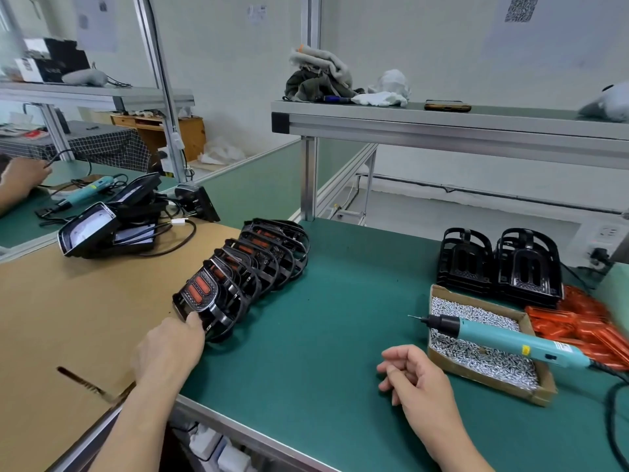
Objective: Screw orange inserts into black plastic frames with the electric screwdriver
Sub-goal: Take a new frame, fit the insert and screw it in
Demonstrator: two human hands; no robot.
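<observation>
Where the green desk (323, 352) meets a cardboard sheet (68, 318), a row of black frames (262, 264) with fitted orange inserts (201, 285) leans; the left hand (170, 352) seems to pinch the front frame (218, 311), thumb on its rim. Empty frames (500, 264) stand behind a box of screws (476, 356). Across it lies the electric screwdriver (503, 337), its yellow label (526, 350) too blurred to read. Nearby the right hand (415, 376) rests loosely curled, holding nothing.

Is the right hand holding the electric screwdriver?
No, the right hand is empty; the electric screwdriver lies across the box of screws.
</observation>
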